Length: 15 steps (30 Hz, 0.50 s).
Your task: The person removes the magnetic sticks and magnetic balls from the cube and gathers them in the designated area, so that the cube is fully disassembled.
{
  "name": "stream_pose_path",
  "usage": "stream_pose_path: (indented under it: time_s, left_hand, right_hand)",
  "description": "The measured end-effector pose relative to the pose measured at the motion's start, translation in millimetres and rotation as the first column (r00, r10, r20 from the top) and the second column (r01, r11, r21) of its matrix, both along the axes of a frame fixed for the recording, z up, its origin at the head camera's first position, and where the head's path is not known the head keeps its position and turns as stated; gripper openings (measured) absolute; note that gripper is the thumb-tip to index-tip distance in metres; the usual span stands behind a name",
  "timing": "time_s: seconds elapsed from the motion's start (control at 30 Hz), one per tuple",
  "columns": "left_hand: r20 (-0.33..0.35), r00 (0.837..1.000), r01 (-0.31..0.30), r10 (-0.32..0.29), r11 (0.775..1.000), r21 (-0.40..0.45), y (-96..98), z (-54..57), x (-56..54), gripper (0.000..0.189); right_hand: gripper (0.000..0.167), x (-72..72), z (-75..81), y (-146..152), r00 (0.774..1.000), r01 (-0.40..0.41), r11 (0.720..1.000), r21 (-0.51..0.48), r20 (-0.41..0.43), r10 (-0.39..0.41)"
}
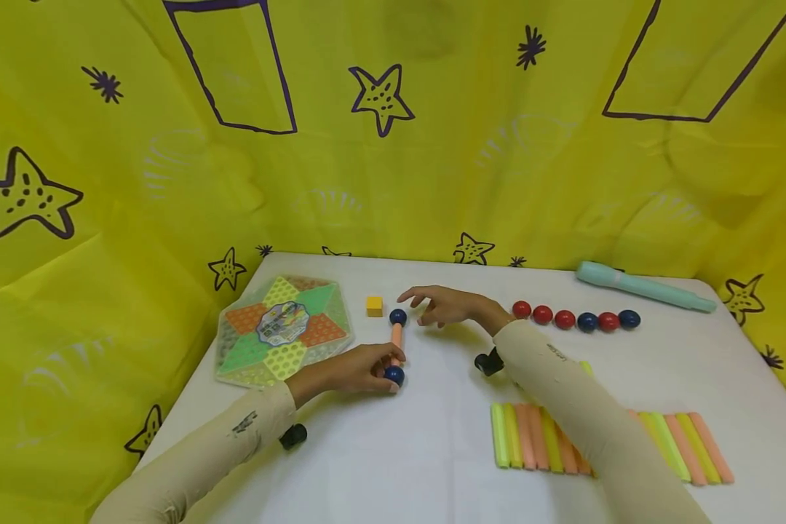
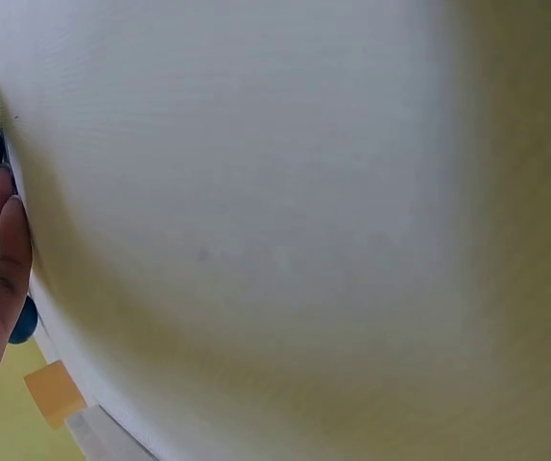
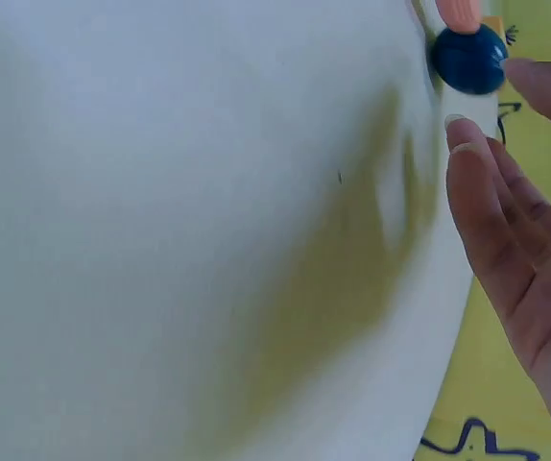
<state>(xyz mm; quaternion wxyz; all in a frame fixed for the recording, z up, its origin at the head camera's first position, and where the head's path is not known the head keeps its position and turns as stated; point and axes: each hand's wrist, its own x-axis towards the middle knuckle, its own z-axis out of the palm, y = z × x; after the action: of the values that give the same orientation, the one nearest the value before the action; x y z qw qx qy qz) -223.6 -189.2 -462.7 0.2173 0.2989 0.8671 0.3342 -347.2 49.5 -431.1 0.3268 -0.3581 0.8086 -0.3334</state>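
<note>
My left hand (image 1: 360,367) holds the near blue ball (image 1: 394,375) between thumb and fingers. The forefinger lies over the orange stick (image 1: 397,335), which runs from this ball to a far blue ball (image 1: 398,316) on the white table. In the left wrist view, the fingers (image 2: 11,259) rest low beside the balls. My right hand (image 1: 448,304) hovers just right of the far ball, fingers spread and loosely bent, holding nothing. The right wrist view shows its fingertips close to that blue ball (image 3: 469,60), which sits against the stick's end.
A yellow cube (image 1: 374,306) stands left of the far ball. The star-patterned board (image 1: 239,349) lies farther left. Several red and blue balls (image 1: 565,319) line up at right, before a teal tube-shaped thing (image 1: 648,287). Coloured sticks (image 1: 527,437) lie partly under the right sleeve.
</note>
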Motion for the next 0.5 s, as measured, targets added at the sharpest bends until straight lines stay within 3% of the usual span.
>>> stream_pose_path:
  time_s: [0.1, 0.2, 0.37, 0.5]
  left_hand:
    - [0.001, 1.0, 0.003, -0.003, 1.0, -0.007, -1.0, -1.1, -0.5, 0.043]
    - [-0.006, 1.0, 0.011, -0.011, 1.0, -0.001, 0.1, -2.3, -0.5, 0.043]
    - [-0.03, 0.999, 0.022, -0.021, 1.0, 0.012, 0.9, -3.5, -0.5, 0.043]
    - [-0.051, 0.998, 0.041, -0.039, 0.999, 0.03, 0.7, -4.8, -0.7, 0.043]
  right_hand:
    - [0.056, -0.3, -4.2, -14, 0.999, -0.052, 0.998, 0.026, -0.012, 0.052]
    - [0.052, 0.8, -7.0, -22, 0.992, -0.089, 0.995, 0.037, -0.089, 0.092]
    - [0.04, 0.5, -13.4, -30, 0.964, -0.075, 0.996, 0.051, -0.25, 0.086]
    - [0.032, 0.4, -18.0, -32, 0.944, -0.077, 0.996, 0.051, -0.317, 0.089]
